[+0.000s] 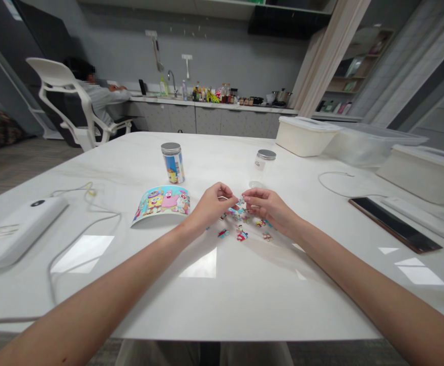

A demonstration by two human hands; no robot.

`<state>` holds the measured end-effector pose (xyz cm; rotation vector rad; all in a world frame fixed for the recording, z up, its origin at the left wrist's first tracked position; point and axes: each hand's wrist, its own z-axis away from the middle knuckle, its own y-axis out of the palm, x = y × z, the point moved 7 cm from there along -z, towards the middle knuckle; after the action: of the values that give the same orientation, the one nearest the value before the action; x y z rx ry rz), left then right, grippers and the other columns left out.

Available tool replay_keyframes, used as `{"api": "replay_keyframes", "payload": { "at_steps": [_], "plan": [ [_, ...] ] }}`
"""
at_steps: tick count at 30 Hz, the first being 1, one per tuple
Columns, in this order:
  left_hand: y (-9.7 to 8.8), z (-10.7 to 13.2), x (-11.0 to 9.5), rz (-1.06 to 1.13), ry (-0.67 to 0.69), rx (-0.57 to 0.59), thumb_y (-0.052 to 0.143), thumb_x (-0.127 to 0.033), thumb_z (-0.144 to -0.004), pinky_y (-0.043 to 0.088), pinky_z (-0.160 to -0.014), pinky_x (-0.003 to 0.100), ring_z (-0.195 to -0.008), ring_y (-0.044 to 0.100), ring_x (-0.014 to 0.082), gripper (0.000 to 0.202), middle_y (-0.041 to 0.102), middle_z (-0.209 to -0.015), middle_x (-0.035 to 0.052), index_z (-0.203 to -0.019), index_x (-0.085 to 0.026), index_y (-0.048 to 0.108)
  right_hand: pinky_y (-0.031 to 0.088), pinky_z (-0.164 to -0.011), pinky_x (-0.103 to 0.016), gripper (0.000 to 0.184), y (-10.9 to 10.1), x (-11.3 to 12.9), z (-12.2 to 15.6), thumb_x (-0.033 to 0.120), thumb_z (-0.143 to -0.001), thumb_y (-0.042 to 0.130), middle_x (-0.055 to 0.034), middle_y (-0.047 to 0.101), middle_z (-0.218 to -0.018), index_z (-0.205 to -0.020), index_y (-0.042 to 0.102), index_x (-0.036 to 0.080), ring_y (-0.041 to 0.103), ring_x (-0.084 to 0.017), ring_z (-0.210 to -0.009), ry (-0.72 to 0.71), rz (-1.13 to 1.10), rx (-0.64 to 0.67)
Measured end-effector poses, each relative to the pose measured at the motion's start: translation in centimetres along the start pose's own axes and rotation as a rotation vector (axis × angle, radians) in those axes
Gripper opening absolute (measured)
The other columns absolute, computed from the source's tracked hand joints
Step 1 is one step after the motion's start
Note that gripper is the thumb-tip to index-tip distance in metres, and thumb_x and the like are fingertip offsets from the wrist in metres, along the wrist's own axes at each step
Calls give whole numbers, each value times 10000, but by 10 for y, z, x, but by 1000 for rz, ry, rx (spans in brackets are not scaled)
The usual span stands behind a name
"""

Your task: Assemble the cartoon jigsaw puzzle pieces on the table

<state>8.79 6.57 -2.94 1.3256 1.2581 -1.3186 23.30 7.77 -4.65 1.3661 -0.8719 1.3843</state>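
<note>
Over a loose pile of small colourful jigsaw puzzle pieces (242, 236), my left hand (212, 206) and my right hand (271, 207) meet almost fingertip to fingertip. Both are closed in a pinch, with a small puzzle piece (241, 201) between their fingertips; the fingers hide part of it. Several more pieces lie flat below and between the hands. Left of my left hand, a curved cartoon picture card (164, 201) rests on the table. Behind the card stands a lidded jar with a cartoon label (173, 163). A clear jar with a metal lid (263, 165) is beyond my right hand.
The white table (161, 300) carries a white device (20, 229) with cables at left. A phone (393, 223) and lidded plastic boxes (306, 136) are at right. A person (102, 99) sits by the far counter, near a white chair (62, 96).
</note>
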Motion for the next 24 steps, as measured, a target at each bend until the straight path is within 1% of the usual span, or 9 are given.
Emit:
{"api": "replay_keyframes", "payload": {
  "at_steps": [5, 11, 16, 18, 21, 23, 24],
  "plan": [
    [0, -1, 0, 1, 12, 14, 661, -149, -747, 467, -602, 226, -652, 662, 123, 188, 625, -698, -32, -776, -175, 477, 450, -617, -252, 299, 1, -1, -2, 315, -552, 867, 21, 629, -724, -772, 711, 185, 528, -80, -613, -6, 0, 12],
    [1, 0, 1, 3, 26, 39, 708, -148, -712, 458, -594, 207, -618, 631, 95, 237, 621, -705, -38, -785, -174, 483, 451, -621, -266, 297, 1, -1, -1, 339, -577, 858, 17, 627, -708, -781, 706, 185, 524, -90, -607, -8, 20, 22],
    [0, 0, 1, -24, 15, 22, 692, -153, -731, 463, -586, 215, -641, 644, 114, 211, 622, -701, -31, -781, -177, 489, 442, -606, -250, 290, 1, 2, 0, 358, -591, 845, 9, 631, -740, -775, 696, 189, 536, -94, -633, -26, 14, 2],
    [0, 0, 1, -29, 20, 25, 689, -164, -737, 462, -567, 210, -653, 652, 123, 192, 620, -696, -27, -771, -177, 500, 440, -597, -254, 292, -2, 5, -1, 355, -591, 838, -3, 647, -767, -779, 685, 194, 543, -101, -637, -38, 17, -30],
    [1, -1, 1, -18, 22, 30, 698, -179, -741, 446, -515, 188, -641, 648, 121, 179, 614, -687, -18, -761, -175, 520, 447, -609, -264, 289, -13, 11, -5, 348, -594, 819, -16, 663, -788, -791, 669, 200, 554, -112, -648, -94, 30, -89],
    [1, -2, 2, -9, 12, 28, 689, -182, -753, 433, -486, 177, -627, 642, 117, 162, 621, -686, -8, -752, -173, 527, 453, -611, -273, 276, -21, 15, -8, 351, -604, 796, -17, 660, -769, -793, 661, 201, 561, -121, -648, -149, 91, -134],
    [1, -2, 2, -8, 4, 30, 680, -183, -762, 429, -479, 177, -622, 639, 117, 149, 627, -686, -2, -752, -171, 532, 453, -604, -278, 265, -24, 18, -9, 349, -610, 785, -16, 656, -752, -787, 657, 199, 561, -126, -643, -182, 158, -156]
  ]
}}
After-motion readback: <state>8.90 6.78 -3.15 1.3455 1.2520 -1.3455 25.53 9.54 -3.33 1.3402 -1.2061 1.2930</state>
